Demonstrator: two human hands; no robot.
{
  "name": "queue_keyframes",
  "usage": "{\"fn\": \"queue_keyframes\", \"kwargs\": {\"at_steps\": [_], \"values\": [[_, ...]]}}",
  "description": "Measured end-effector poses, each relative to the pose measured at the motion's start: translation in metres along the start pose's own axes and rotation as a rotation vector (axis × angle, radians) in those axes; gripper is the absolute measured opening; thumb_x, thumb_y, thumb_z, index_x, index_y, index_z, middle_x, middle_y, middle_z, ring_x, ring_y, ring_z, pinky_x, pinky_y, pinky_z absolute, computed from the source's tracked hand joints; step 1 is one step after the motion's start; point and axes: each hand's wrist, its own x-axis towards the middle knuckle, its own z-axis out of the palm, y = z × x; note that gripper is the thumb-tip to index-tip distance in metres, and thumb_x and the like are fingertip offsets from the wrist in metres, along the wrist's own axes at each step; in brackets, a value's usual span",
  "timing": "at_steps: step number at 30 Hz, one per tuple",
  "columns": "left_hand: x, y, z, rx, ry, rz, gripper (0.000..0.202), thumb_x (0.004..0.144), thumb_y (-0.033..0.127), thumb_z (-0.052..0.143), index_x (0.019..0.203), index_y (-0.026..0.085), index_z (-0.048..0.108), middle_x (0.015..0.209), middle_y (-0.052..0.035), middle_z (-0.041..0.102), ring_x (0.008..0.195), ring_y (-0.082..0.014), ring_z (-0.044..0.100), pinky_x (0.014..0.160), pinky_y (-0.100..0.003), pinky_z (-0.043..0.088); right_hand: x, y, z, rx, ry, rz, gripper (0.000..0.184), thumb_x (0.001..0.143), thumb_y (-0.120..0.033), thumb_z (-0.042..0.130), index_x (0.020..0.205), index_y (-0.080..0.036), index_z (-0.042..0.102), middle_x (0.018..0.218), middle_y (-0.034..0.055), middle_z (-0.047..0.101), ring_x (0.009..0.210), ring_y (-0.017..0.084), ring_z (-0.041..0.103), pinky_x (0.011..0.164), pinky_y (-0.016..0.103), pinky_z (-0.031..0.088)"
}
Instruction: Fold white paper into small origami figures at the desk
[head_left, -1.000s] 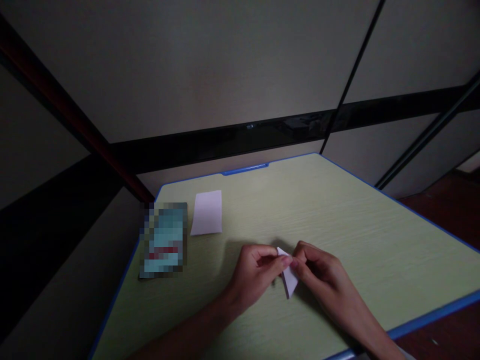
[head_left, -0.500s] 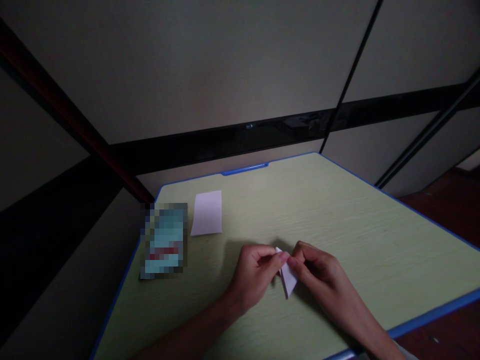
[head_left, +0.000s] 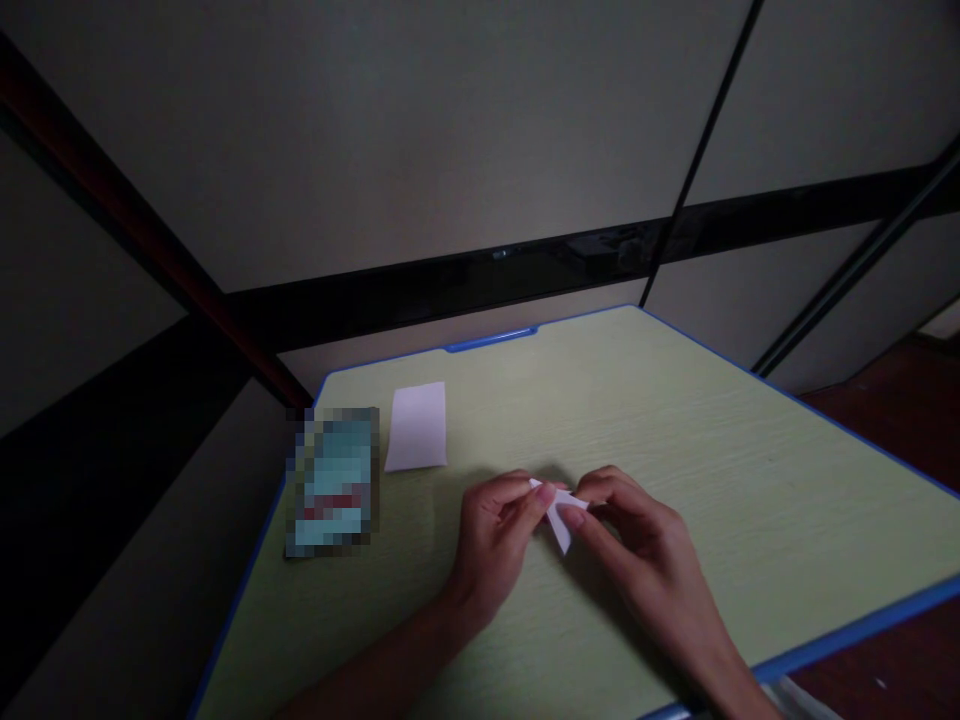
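Note:
A small folded piece of white paper is pinched between my two hands over the near middle of the table. My left hand grips its left corner with thumb and fingers. On the other side, my right hand has its thumb pressed on the paper's face, the fingers curled behind. A pointed flap hangs down between the thumbs, and another part spreads towards the right fingers. The rest of the paper is hidden by the fingers.
A flat white sheet of paper lies on the blue-edged table, left of my hands. Beside it is a pixelated flat blue-green item. Behind the table stand wardrobe-like panels with a dark band.
Both hands have shifted slightly, the left one leftward and up. The folded paper has turned, and its parts now spread apart near the right thumb.

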Motion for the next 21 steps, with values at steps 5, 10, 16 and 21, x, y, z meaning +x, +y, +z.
{"fn": "queue_keyframes", "kwargs": {"at_steps": [5, 10, 16, 21], "values": [[-0.0009, -0.0036, 0.0017, -0.091, -0.027, 0.063, 0.018, 0.076, 0.020, 0.053, 0.069, 0.016, 0.069, 0.070, -0.0014, 0.051, 0.068, -0.0124, 0.048, 0.062, -0.021, 0.036, 0.0006, -0.0013, 0.0037, 0.267, 0.148, 0.077, 0.016, 0.072, -0.022, 0.062, 0.085, -0.022, 0.054, 0.071, -0.0013, 0.057, 0.066, 0.013, 0.054, 0.059, 0.023, 0.043], [-0.0030, -0.0062, 0.0028, -0.213, -0.041, -0.004, 0.017, 0.078, 0.019, 0.052, 0.076, 0.018, 0.070, 0.070, -0.0008, 0.049, 0.070, -0.0126, 0.046, 0.066, -0.022, 0.036, 0.0026, -0.0052, 0.0029, 0.377, 0.005, 0.278, 0.017, 0.069, -0.033, 0.064, 0.067, -0.017, 0.059, 0.058, -0.0018, 0.057, 0.053, 0.011, 0.049, 0.050, 0.022, 0.038], [-0.0050, -0.0071, 0.0040, -0.203, -0.036, 0.001, 0.017, 0.078, 0.017, 0.053, 0.073, 0.018, 0.069, 0.068, 0.0003, 0.050, 0.067, -0.0107, 0.047, 0.062, -0.021, 0.034, 0.0011, -0.0003, 0.0012, 0.415, 0.066, 0.326, 0.020, 0.065, -0.031, 0.067, 0.056, -0.015, 0.059, 0.050, -0.0032, 0.051, 0.046, 0.009, 0.041, 0.045, 0.021, 0.032], [-0.0053, -0.0087, 0.0027, -0.154, -0.027, 0.016, 0.018, 0.078, 0.019, 0.052, 0.070, 0.017, 0.068, 0.067, 0.0004, 0.049, 0.066, -0.0103, 0.046, 0.061, -0.021, 0.034, -0.0001, 0.0008, 0.0007, 0.345, 0.101, 0.315, 0.014, 0.062, -0.025, 0.068, 0.054, -0.015, 0.062, 0.049, -0.0029, 0.053, 0.048, 0.009, 0.041, 0.046, 0.021, 0.032]]}}
